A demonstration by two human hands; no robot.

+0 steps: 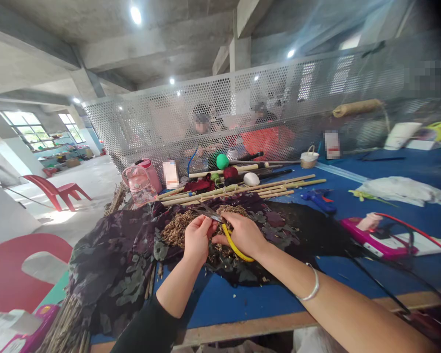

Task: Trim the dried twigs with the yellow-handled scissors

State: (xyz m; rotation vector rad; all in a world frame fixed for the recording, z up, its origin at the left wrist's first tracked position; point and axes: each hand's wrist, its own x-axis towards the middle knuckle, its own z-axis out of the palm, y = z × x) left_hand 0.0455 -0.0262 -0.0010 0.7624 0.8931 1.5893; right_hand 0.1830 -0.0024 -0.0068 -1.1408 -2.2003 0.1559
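Note:
My right hand (242,234) grips a pair of scissors with yellow handles (243,256). Their dark blades point left, just above my left hand (197,239). That hand is closed in a pinch, thumb against fingers; whatever lies between the fingertips is too small to make out. Under and around both hands is a heap of dry brown plant bits (176,228). It lies on a dark patterned cloth (113,260) spread over the blue tabletop (250,306).
Behind the heap lie bamboo sticks (297,184), a green ball (222,161) and a white egg-shaped piece (251,179). A blue glue gun (319,200) and a magenta power strip (377,240) with cords are at right. Beyond a perforated metal screen (150,117) sit two people.

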